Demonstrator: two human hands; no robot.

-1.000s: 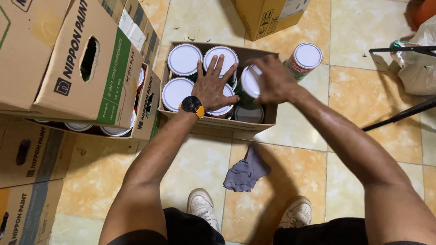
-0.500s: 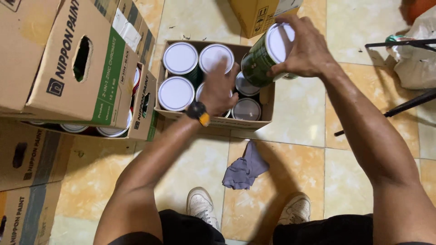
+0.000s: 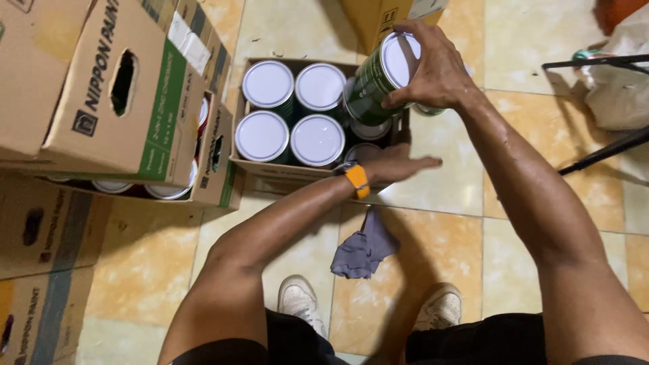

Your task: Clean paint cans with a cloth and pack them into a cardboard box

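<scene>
I watched the right hand [image 3: 433, 71] grasp a green paint can [image 3: 378, 78] by its white lid end, tilted and held clear above the far right corner of the open cardboard carton [image 3: 270, 169] on the tiled floor. The left hand [image 3: 399, 167] lay flat and released on the carton's near right edge. Four white-lidded cans [image 3: 291, 111] sat in the carton's left part, others half hidden under the lifted one. Stacked boxes [image 3: 115, 94] crowded the left; a grey rag [image 3: 362, 247] lay near the shoes.

A green paint can [image 3: 380, 80] with a white lid, lifted and tilted at upper centre of the frame, above the open cardboard box [image 3: 270, 168] of white-lidded cans.
</scene>
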